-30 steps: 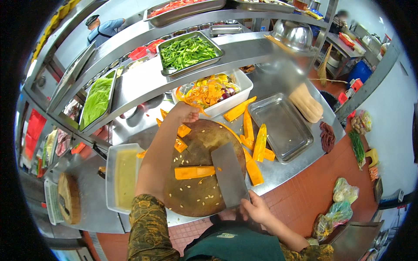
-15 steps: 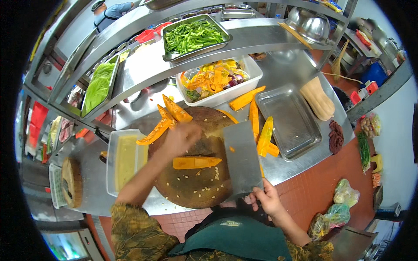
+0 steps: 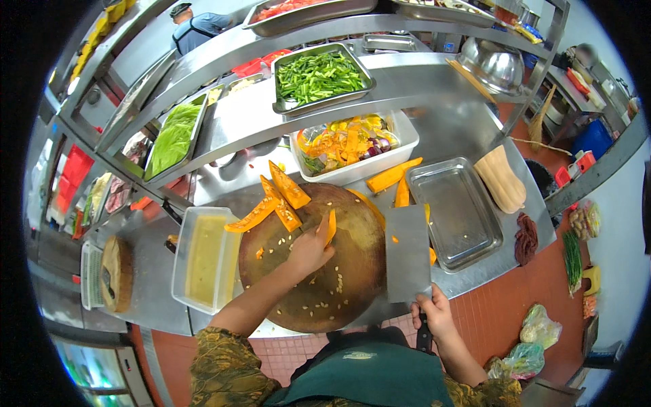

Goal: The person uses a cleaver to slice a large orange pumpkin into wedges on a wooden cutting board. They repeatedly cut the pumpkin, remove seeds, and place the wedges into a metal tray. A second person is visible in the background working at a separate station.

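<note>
My left hand [image 3: 310, 252] is closed around an orange pumpkin wedge [image 3: 331, 226], whose tip stands up past the fingers above the round wooden chopping board [image 3: 363, 261]. In my right hand [image 3: 436, 312] is the black handle of a cleaver [image 3: 407, 261]. Its broad blade hangs at the board's right edge, with a small orange scrap stuck to it. Several more pumpkin wedges [image 3: 290, 186] lie at the board's far left, one reaching over the rim. Pale seeds are scattered across the wood. Further pumpkin pieces [image 3: 393, 175] rest right of the board, partly hidden behind the blade.
A clear tub of yellowish liquid [image 3: 203, 261] stands left of the board. Behind it sits a white bin of vegetable scraps [image 3: 410, 139]. To the right are a steel tray [image 3: 468, 224], a butternut squash [image 3: 500, 180] and a dark red cloth [image 3: 525, 239]. A steel shelf [image 3: 400, 81] spans the back.
My left hand has picked up the wedge that lay mid-board and raised it on end. The cleaver has shifted right, away from the board's middle. The whole view has shifted slightly.
</note>
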Available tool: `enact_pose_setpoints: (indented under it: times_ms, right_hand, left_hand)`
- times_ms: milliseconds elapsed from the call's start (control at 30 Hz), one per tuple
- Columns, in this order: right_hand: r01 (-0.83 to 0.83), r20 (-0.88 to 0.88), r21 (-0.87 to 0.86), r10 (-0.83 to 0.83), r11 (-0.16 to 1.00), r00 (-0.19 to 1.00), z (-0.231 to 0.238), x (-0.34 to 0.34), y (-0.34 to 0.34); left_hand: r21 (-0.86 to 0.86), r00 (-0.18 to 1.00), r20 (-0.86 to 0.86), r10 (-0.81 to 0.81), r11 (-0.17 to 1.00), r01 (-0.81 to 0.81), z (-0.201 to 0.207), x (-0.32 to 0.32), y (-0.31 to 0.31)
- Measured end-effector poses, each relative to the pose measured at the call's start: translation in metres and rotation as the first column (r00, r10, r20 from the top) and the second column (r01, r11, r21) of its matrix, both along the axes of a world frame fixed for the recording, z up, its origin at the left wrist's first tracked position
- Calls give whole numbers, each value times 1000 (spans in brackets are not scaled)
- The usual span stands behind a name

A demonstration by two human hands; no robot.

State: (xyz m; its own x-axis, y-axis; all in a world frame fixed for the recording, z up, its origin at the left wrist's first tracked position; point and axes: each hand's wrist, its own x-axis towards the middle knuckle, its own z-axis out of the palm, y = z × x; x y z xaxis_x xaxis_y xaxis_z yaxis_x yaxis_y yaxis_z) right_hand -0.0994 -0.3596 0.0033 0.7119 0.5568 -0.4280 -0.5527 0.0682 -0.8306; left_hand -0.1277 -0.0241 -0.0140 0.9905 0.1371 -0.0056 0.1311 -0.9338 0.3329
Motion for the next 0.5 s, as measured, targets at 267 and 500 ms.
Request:
enact_pose_setpoints:
  times_ms: [267, 500]
  right_hand:
    - [212, 81, 22, -214, 977, 974, 3, 19, -32]
    - [163, 28, 50, -165, 985, 986, 1, 17, -27]
  left_hand:
    - [-85, 970, 227, 89, 994, -71, 17, 108, -74]
    - [95, 766, 411, 495, 812, -576, 23, 29, 79]
